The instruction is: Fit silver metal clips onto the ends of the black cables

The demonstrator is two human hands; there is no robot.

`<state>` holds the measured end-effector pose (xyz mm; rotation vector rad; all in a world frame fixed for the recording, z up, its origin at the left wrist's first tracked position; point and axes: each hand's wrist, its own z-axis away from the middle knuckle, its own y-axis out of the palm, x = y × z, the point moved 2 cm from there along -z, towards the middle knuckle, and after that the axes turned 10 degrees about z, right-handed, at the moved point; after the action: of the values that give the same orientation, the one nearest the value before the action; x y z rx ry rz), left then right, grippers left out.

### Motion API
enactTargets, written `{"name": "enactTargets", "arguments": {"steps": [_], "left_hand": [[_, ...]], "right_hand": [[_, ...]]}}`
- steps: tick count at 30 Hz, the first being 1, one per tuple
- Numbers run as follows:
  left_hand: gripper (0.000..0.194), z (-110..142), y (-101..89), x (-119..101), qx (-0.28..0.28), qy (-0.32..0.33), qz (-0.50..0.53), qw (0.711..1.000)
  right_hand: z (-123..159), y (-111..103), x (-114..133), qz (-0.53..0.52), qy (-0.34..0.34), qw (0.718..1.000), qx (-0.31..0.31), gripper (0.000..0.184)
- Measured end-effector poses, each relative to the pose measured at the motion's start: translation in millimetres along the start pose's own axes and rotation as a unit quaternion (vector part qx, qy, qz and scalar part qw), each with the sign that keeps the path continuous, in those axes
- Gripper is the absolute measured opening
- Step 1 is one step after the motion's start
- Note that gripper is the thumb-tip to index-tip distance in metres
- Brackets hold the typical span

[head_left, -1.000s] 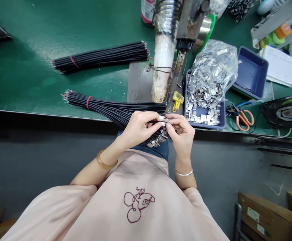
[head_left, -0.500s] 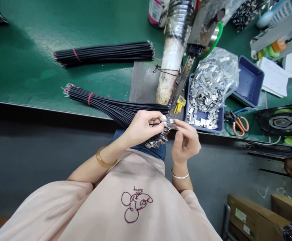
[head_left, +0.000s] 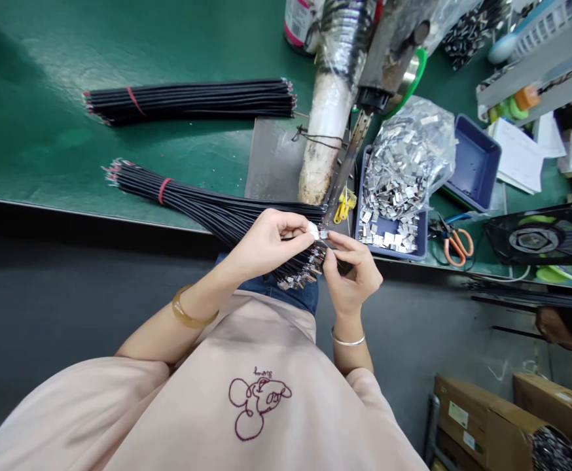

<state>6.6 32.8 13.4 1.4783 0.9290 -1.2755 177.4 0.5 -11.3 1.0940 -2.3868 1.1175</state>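
Observation:
My left hand (head_left: 271,242) pinches the end of a black wire between thumb and index finger, with white wrapping on a fingertip. Right beside it, my right hand (head_left: 352,268) pinches a small silvery metal terminal (head_left: 322,234) against that wire end. Whether wire and terminal are joined is too small to tell. Beneath the hands, a bundle of black wires (head_left: 192,203), tied with a red band, hangs over the table edge. Its near ends carry several metal terminals (head_left: 293,280). A second tied wire bundle (head_left: 192,101) lies farther back on the green table.
A blue tray (head_left: 421,245) with loose terminals and a plastic bag (head_left: 413,140) of more stands right of a machine's metal bar (head_left: 349,160). Orange-handled pliers (head_left: 457,247), an open blue bin (head_left: 477,160) and a fan (head_left: 541,237) are farther right. Cardboard boxes (head_left: 482,418) stand below.
My right hand has moved left, bringing the terminal up to the wire end at my left fingertips. The whole view has shifted slightly.

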Motion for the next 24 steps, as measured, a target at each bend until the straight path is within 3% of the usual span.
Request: {"name": "enactTargets", "arguments": {"steps": [6,18,24], "left_hand": [[0.019,-0.9,3.6,2.1,-0.013,-0.005,0.013,1.000],[0.014,-1.4,10.5,10.1,-0.095,0.006,-0.052,0.994],[0.010,-3.1,12.2,9.8,-0.118,0.013,-0.040,0.992]], "right_hand": [[1.6,1.6,0.0,0.019,-0.051,0.998,-0.020,0.018],[-7.5,5.6,11.1,0.055,0.007,0.998,-0.014,0.013],[-15.0,5.9,13.6,0.057,0.000,0.998,-0.007,0.014]]}}
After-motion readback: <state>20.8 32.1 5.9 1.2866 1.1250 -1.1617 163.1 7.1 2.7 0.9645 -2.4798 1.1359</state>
